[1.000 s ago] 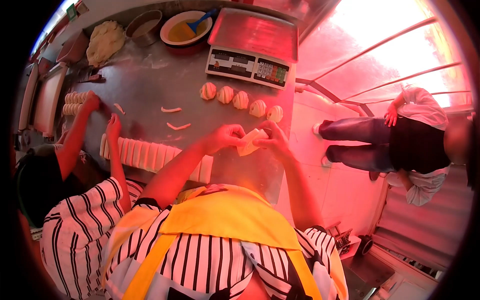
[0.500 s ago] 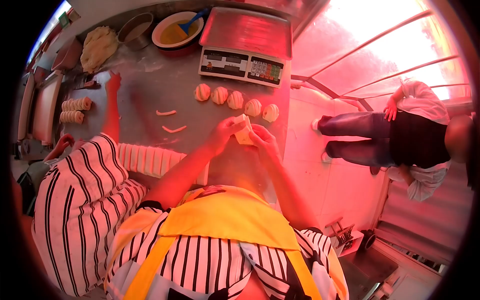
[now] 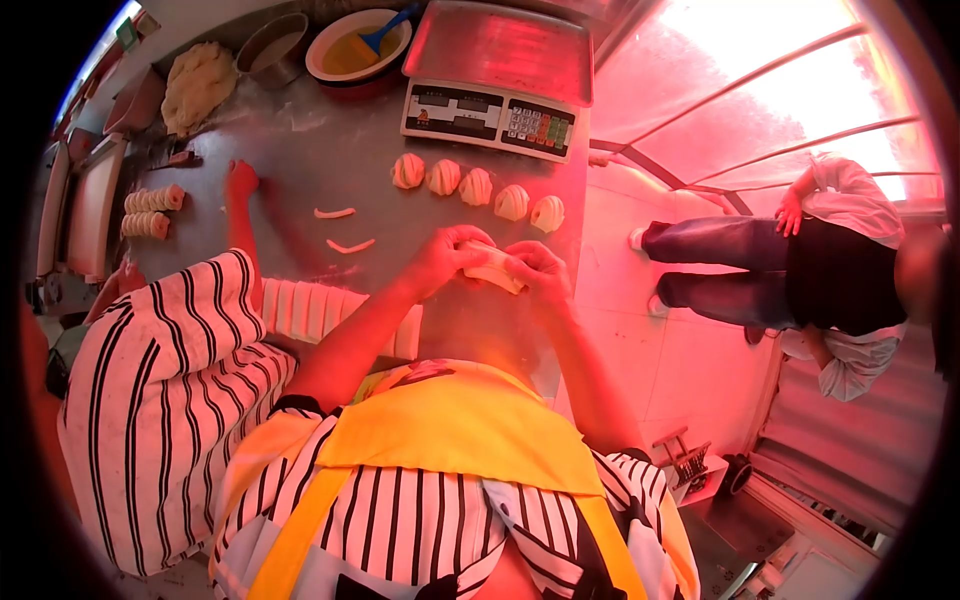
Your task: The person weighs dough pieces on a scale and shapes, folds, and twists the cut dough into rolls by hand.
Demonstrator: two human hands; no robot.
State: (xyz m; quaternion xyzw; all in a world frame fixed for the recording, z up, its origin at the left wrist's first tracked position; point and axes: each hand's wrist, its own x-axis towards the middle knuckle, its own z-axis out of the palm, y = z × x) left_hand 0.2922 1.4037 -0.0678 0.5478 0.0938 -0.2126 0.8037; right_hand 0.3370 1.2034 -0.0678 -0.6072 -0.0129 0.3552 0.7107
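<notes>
Both my hands hold one pale piece of dough [image 3: 492, 270] just above the metal table. My left hand [image 3: 447, 262] pinches its left end, and my right hand [image 3: 541, 271] has its fingers closed on the right end. The dough is slightly bent between them, partly hidden by my fingers. Beyond my hands, several coiled dough buns [image 3: 474, 187] stand in a slanting row. Two thin dough strips, a straighter one [image 3: 334, 213] and a bent one [image 3: 350, 246], lie to the left. A row of cut dough slices [image 3: 315, 312] runs beside my left forearm.
A digital scale [image 3: 490, 120] stands at the back, beside a bowl of yellow liquid [image 3: 345, 55] with a blue brush [image 3: 378, 38]. Farther left are a metal pot [image 3: 272, 52] and a dough lump [image 3: 198, 88]. A co-worker's hand [image 3: 241, 178] rests leftward; another person [image 3: 835, 250] stands right.
The dough has turned from nearly upright to lying across my hands, and its end has bent over. The co-worker's hand at the left has drawn closer to the table's middle.
</notes>
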